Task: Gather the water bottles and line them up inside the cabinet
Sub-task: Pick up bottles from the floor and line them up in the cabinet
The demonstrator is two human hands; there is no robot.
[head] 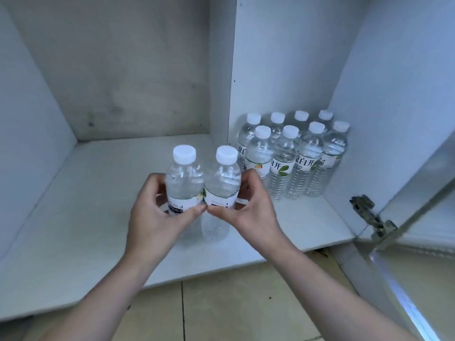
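Placement step: left hand (152,212) grips left bottle (183,183), right hand (248,207) grips right bottle (222,185); next, judged: set both beside stored rows (293,153)

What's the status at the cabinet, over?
Left hand grips one bottle, right hand the other. Eight bottles lined up in right compartment. Nothing blocking.

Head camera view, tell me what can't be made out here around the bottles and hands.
- Back row of bottles: bodies hidden by the front row.
- Held bottles: bases hidden by left hand and right hand; standing or lifted unclear.
- Small label print: too small.
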